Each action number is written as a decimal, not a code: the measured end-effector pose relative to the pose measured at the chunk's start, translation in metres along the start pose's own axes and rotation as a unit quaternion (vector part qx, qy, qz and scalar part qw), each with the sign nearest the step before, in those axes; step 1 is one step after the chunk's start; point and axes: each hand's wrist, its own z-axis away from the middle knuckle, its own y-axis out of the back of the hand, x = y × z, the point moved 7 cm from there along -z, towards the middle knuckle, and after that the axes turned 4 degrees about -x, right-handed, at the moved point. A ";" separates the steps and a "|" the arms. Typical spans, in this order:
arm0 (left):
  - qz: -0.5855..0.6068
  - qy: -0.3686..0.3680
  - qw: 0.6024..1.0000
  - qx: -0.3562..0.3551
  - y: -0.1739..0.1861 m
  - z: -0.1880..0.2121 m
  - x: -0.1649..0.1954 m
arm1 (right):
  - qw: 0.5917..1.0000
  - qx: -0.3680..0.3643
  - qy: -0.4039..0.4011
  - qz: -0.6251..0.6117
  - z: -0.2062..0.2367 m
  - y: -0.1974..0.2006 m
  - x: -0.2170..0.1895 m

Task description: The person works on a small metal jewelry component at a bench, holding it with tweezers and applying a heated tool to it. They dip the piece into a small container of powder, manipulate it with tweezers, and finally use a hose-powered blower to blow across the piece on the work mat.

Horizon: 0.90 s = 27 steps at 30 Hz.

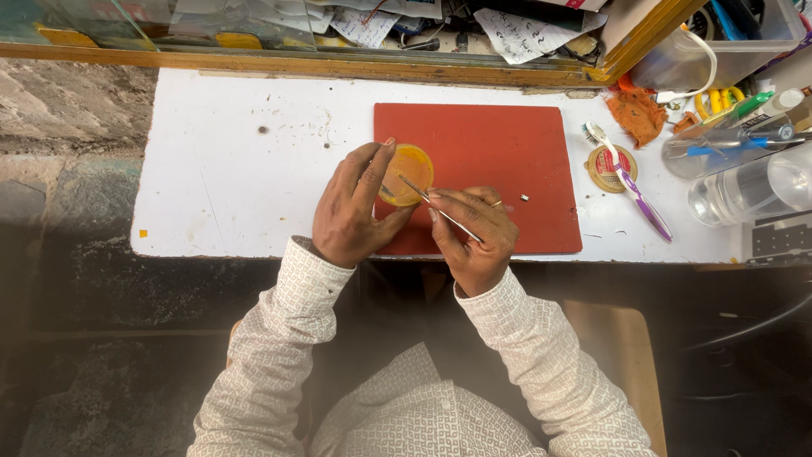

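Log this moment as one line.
left hand: holds yellow dish | right hand: tweezers, tips in dish | red mat underneath

Bright, even light on the worktop (pixel 228 169), dim below it

Around the hands the picture is sharp, with only soft, short shadows under them. Toward the person's lap the frame darkens and blurs. Straight edges bow at the far sides, and clear plastic to the right of the hands glares.
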 end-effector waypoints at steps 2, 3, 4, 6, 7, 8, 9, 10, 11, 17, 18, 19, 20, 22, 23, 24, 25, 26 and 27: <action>-0.002 0.001 1.000 0.003 -0.001 0.002 0.000 | 1.000 0.000 0.004 0.010 0.000 0.001 0.000; -0.007 0.014 1.000 0.004 -0.001 0.003 -0.003 | 1.000 0.000 0.005 0.015 0.001 0.002 0.000; -0.012 0.026 1.000 0.004 -0.002 0.004 -0.006 | 1.000 0.011 0.000 0.007 0.002 0.005 0.001; -0.039 0.059 0.997 0.018 -0.001 0.006 -0.015 | 0.999 0.032 -0.009 -0.008 0.004 0.013 0.006; -0.062 0.079 0.994 0.031 0.000 0.006 -0.021 | 0.998 0.043 -0.030 -0.040 0.006 0.019 0.012; -0.084 0.100 0.991 0.043 0.001 0.007 -0.027 | 0.995 0.054 -0.051 -0.071 0.009 0.026 0.019; -0.092 0.133 0.986 0.046 0.001 0.008 -0.035 | 0.990 0.065 -0.073 -0.102 0.012 0.033 0.025; -0.100 0.166 0.980 0.048 0.002 0.008 -0.044 | 0.983 0.080 -0.103 -0.126 0.017 0.042 0.033; -0.109 0.198 0.973 0.051 0.004 0.010 -0.051 | 0.975 0.096 -0.132 -0.151 0.022 0.051 0.039; -0.175 0.284 0.942 -0.011 0.010 0.011 -0.058 | 0.961 0.119 -0.186 -0.169 0.050 0.095 0.057; -0.186 0.256 0.949 0.011 0.013 0.008 -0.046 | 0.961 0.118 -0.198 -0.153 0.054 0.099 0.059; -0.196 0.227 0.953 0.032 0.016 0.008 -0.030 | 0.966 0.104 -0.189 -0.140 0.055 0.100 0.058; -0.206 0.197 0.957 0.054 0.017 0.008 -0.013 | 0.971 0.091 -0.180 -0.127 0.056 0.100 0.057; -0.104 0.112 0.987 0.041 -0.003 0.007 0.029 | 0.978 0.071 -0.179 -0.079 0.058 0.099 0.056; -0.073 0.092 0.993 0.026 -0.015 0.009 0.050 | 0.979 0.064 -0.187 -0.045 0.059 0.099 0.056; -0.043 0.073 0.996 0.013 -0.027 0.011 0.069 | 0.980 0.056 -0.193 -0.011 0.061 0.098 0.057; -0.041 0.087 0.995 -0.006 -0.039 0.010 0.078 | 0.981 0.055 -0.185 -0.020 0.061 0.097 0.056; -0.037 0.100 0.994 -0.024 -0.050 0.010 0.084 | 0.982 0.055 -0.177 -0.027 0.062 0.096 0.055; -0.036 0.107 0.993 -0.026 -0.058 0.008 0.087 | 0.983 0.055 -0.170 -0.033 0.062 0.097 0.054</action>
